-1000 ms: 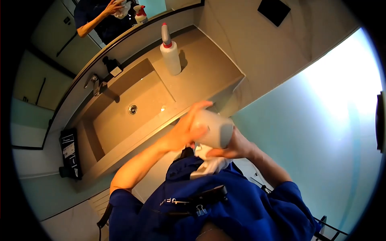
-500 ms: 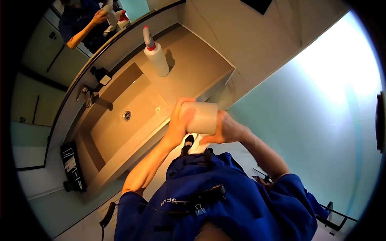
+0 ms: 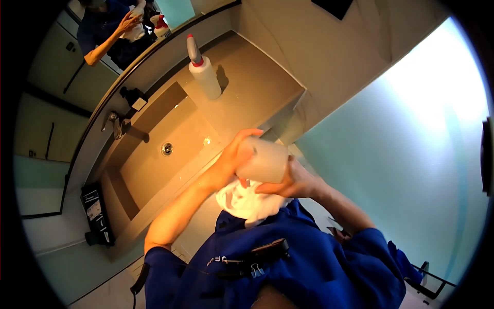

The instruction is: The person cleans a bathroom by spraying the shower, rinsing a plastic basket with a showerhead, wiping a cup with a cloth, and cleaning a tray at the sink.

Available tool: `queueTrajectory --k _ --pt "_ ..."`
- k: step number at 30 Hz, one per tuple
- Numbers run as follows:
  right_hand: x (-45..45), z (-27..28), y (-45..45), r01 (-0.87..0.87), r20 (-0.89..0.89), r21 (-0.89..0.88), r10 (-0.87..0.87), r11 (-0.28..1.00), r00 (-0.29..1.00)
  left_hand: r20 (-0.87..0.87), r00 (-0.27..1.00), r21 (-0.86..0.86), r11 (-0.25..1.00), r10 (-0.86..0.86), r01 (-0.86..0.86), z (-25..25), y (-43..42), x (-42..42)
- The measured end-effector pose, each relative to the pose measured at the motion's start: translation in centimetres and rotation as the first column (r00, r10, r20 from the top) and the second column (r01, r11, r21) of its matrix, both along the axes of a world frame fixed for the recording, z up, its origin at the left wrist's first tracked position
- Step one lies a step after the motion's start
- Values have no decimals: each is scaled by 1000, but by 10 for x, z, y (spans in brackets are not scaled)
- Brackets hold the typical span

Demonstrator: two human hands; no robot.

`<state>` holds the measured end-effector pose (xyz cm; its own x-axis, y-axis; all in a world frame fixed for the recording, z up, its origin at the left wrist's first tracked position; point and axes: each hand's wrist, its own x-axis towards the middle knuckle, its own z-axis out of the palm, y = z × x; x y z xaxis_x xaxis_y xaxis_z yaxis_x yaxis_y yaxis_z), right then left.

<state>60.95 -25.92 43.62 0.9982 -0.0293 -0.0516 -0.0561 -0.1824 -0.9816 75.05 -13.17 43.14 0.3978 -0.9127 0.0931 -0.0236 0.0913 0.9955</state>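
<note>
A pale, whitish cylindrical container [image 3: 265,159] is held on its side between my hands in front of my body. Around its left end curl the fingers of my left hand [image 3: 229,164]. My right hand [image 3: 293,180] grips the right end, its thumb or fingers running underneath. Just below the container hangs a crumpled white cloth [image 3: 249,203], close to both hands; which fingers touch it cannot be made out.
A beige counter with a sink [image 3: 175,139] lies at the left, with a faucet [image 3: 114,123]. On it stand a white spray bottle [image 3: 207,80], a dark bottle [image 3: 135,99] and a black tray [image 3: 98,213]. A mirror [image 3: 41,123] runs behind; a frosted panel [image 3: 391,144] is at the right.
The container has tilted back and forth in my hands. The white cloth, mostly hidden half a second ago, now hangs spread out below it. The view has shifted slightly.
</note>
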Motion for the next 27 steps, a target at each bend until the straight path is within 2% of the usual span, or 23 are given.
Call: queueTrajectory --k 1,2,3,4,5,8,9,10,11,14,15,16,17,18,19,20,21,22,23,26,27 --pt "2 4 -2 -134 -145 -325 91 936 985 -286 958 175 984 10 42 11 2 0" --pt "4 -7 -5 -123 -37 -231 118 965 992 -531 845 315 941 67 124 20 0 2" --pt "6 -19 -8 -133 71 -131 143 982 987 -385 922 259 964 42 65 19 -4 1" --pt "7 -30 -11 -163 177 -36 166 986 970 34 998 28 998 -52 51 17 -7 7" --pt "3 -25 -3 -155 173 405 91 901 981 462 886 -182 974 -40 138 15 -10 19" --pt "-6 0 -5 -147 135 167 125 975 983 402 914 -317 931 -43 183 9 -15 19" --pt "-2 12 -10 -167 73 -137 178 976 981 -36 991 -144 982 -126 119 3 -8 11" --pt "-1 19 -14 -191 -6 -434 209 881 978 -469 877 44 989 -102 138 -2 -5 3" --pt "-5 2 -15 -90 85 -675 198 733 976 -668 744 121 983 -23 139 -7 -6 -2" --pt "-3 -29 -17 -121 -139 -540 54 833 989 -677 723 247 968 138 46 -25 -3 -17" --pt "-3 -30 -14 -90 78 -404 133 910 988 -420 891 245 967 173 -73 -30 -5 -18" --pt "-6 -31 -10 -70 26 -60 71 996 997 -37 996 10 996 84 -84 -32 -6 -11" --pt "-13 -33 -5 -12 -49 295 28 955 998 365 928 -200 980 72 3 -32 -7 -1" --pt "-14 -34 -1 75 -134 605 8 793 991 701 700 -346 923 135 169 -28 -5 8" --pt "-13 -31 -1 28 -118 672 69 740 991 743 669 -233 933 -11 275 -19 4 13" --pt "-8 -22 0 6 -78 420 30 907 996 720 683 -123 946 -123 299 -5 5 20" --pt "-2 -12 -2 -1 -25 124 4 992 1000 685 692 -17 944 -229 330 9 0 31" --pt "7 -5 -5 9 39 -192 -1 981 999 644 692 82 929 -326 362 17 -5 42" --pt "11 -9 -3 -11 27 -565 32 825 999 711 608 224 933 -354 281 15 -7 45" --pt "31 -27 -1 170 100 -545 -138 821 985 857 433 209 956 -281 206 -2 -21 53" --pt "34 -35 -5 224 18 -219 -226 950 974 906 350 160 959 -237 235 -13 -24 56"
